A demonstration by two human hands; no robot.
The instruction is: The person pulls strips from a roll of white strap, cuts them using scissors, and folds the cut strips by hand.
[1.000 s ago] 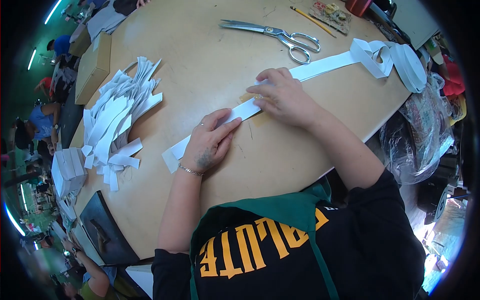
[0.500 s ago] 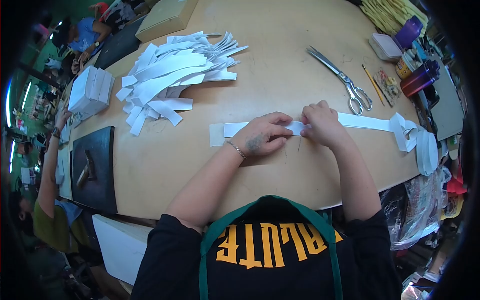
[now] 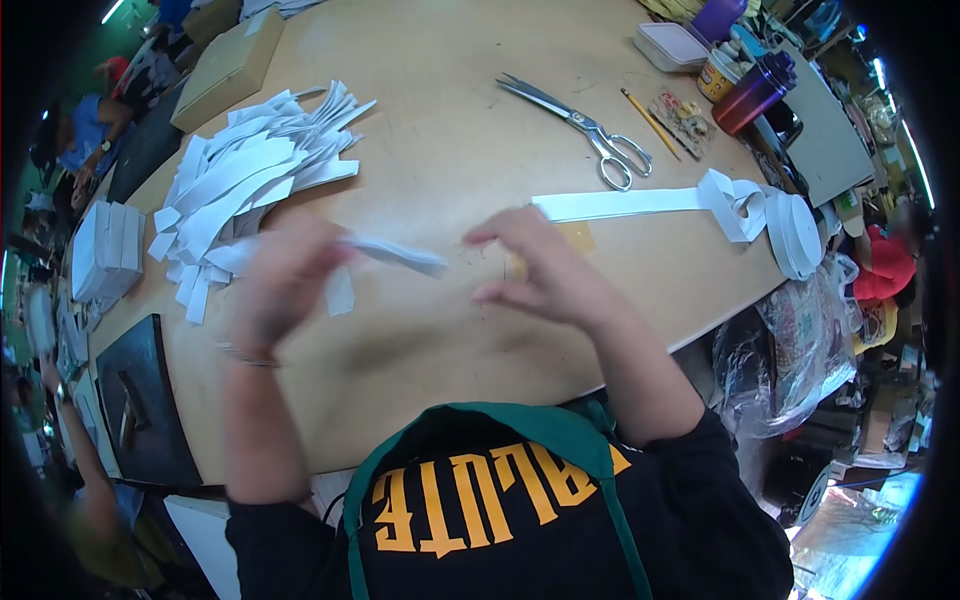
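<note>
My left hand, smeared by motion, is closed on a white strip that juts out to the right above the table. Just left of it lies a heap of cut white strips. My right hand is empty, with thumb and fingers spread apart. Beyond it a longer white strip stretches right to a loosely coiled white roll. A yellowish patch shows on the tabletop beside my right fingers. Below the left-hand strip rests a small pale piece.
Large scissors, a pencil and a tumbler are at the upper right. On the left are a white stack, a cardboard box and a black board. Other people sit along the left side.
My left hand has lifted a strip off the table and swung left toward the heap. My right hand has let go and opened; the longer strip now ends beside it. The view has shifted.
</note>
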